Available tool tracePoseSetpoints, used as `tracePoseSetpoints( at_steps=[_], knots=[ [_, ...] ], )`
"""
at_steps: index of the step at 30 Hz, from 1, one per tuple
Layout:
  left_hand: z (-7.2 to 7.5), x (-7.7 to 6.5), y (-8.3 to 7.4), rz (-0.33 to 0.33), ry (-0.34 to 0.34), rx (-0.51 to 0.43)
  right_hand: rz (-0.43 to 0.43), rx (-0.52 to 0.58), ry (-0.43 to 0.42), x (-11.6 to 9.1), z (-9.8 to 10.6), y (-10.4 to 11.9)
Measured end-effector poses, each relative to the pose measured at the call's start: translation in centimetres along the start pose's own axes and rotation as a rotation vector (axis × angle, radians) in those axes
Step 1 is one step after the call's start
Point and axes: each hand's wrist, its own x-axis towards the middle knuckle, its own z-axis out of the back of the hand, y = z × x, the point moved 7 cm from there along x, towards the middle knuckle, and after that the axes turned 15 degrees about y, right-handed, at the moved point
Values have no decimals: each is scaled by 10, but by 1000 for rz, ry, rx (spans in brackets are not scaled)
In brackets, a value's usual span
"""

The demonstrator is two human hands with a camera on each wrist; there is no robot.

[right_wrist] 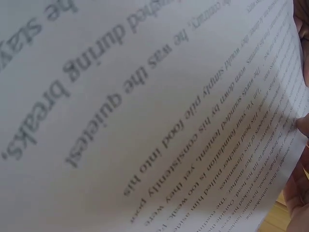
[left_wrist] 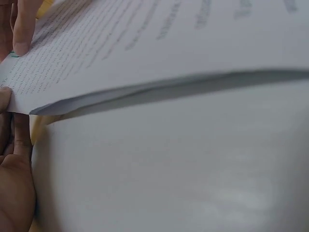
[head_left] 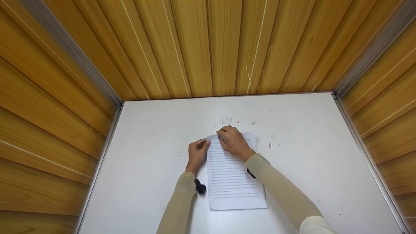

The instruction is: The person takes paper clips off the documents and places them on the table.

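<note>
A stack of printed paper sheets [head_left: 234, 182] lies on the white table, its top edge pointing away from me. My left hand [head_left: 197, 155] pinches the top left corner, thumb on the printed face and fingers underneath; in the left wrist view that corner is lifted off the table. Beside it, my right hand [head_left: 234, 142] reaches over the sheets and pinches a small green paper clip [left_wrist: 15, 54] at the top edge. Its fingers hide most of the clip. In the right wrist view, the printed page [right_wrist: 159, 111] fills most of the picture.
Another paper clip [head_left: 269, 145] lies on the white table [head_left: 146, 156], right of the sheets. Small dark marks [head_left: 226, 121] dot the surface beyond them. Wood-look panel walls [head_left: 224, 48] stand at the back and both sides.
</note>
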Motion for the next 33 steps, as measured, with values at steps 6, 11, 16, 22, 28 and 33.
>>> tracePoseSetpoints(
  at_steps=[6, 11, 16, 22, 28, 33],
  knots=[
    [1, 1, -1, -25, -2, 3, 54, -83, -60, 1, 0, 8],
    [1, 1, 0, -9, -6, 23, 66, -164, -72, 2, 0, 12],
    [1, 0, 0, 6, -3, 36, 83, -200, -81, 1, 0, 13],
    [1, 0, -2, -8, 2, 32, 110, -244, -103, 1, 0, 13],
    [1, 0, -3, -8, 7, 28, 151, -265, -121, 1, 2, 14],
    [0, -1, -5, -18, 22, 28, 173, -280, -132, 2, 4, 15]
  ],
)
